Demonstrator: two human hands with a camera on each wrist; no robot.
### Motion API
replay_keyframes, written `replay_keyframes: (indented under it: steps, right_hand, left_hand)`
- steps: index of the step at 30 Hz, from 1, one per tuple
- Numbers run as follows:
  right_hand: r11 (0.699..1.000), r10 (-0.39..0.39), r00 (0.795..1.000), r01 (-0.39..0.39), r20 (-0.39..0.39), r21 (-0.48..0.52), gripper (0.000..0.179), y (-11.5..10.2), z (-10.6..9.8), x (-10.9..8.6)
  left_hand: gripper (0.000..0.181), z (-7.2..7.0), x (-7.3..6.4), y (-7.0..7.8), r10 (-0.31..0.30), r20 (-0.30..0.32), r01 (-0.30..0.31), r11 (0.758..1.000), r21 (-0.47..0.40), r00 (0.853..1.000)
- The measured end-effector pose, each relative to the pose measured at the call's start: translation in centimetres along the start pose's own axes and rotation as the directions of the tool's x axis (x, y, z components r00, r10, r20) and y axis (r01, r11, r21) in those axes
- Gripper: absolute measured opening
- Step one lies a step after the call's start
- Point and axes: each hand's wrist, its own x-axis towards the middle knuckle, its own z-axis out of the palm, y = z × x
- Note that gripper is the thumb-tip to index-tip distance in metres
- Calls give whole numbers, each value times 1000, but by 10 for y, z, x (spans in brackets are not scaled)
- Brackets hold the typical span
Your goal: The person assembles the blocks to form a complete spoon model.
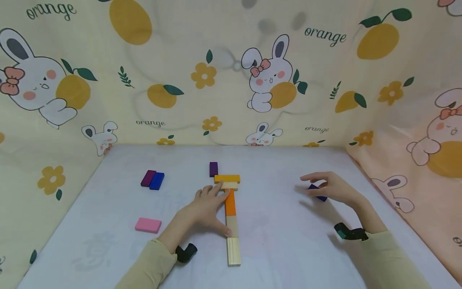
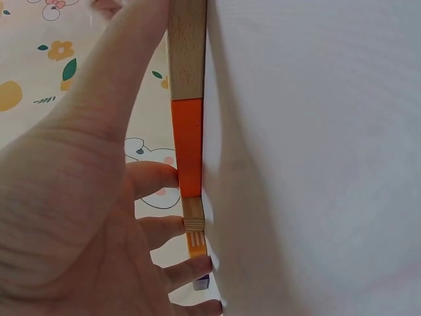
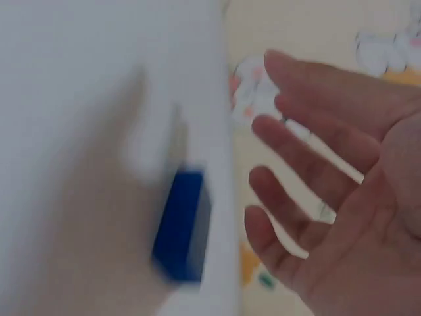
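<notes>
On the bench (image 1: 278, 249), both my hands kinda loose rn
Left hand (image 1: 206, 206) has its fingers spread, touching the orange block (image 1: 230, 203); right hand's (image 1: 336, 188) fingers are loosely bent near the blue block (image 3: 179, 227).

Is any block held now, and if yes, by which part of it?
Nothing appears held. The left hand seems only to touch the side of the orange block; the right hand is apart from the blue block near it.
</notes>
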Motion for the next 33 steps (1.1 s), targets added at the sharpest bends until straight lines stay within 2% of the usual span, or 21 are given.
replay_keyframes:
  steps: [4,7,11,14,20,25,33]
  right_hand:
    - [998,11,998,-14,59,58,50,32,-14,-6]
    - [991,-11,996,-1,90,132,49,53,-22,-9]
    - [974,-47,993,23,104,225,50,69,-27,-10]
    - [967,-50,992,20,112,254,53,75,-29,-10]
    - [968,-64,985,22,159,251,63,83,-30,-6]
    - [966,-110,971,53,213,254,69,87,-30,-3]
    - [941,-168,947,72,272,331,75,89,-28,0]
  left_hand:
    - [121,-1,0,0,-2,5,2,1000,-3,1000]
    - [121,-2,0,-1,2,3,-2,1000,-7,1000]
    - [122,-2,0,-2,-2,2,2,1000,-6,1000]
    - [122,-2,0,-2,0,3,0,1000,-7,1000]
    - [122,-1,0,-3,13,6,-12,1000,-22,1000]
    - [122,-1,0,-3,16,5,-15,1000,-14,1000]
    - [122,0,0,-3,10,6,-10,1000,-7,1000]
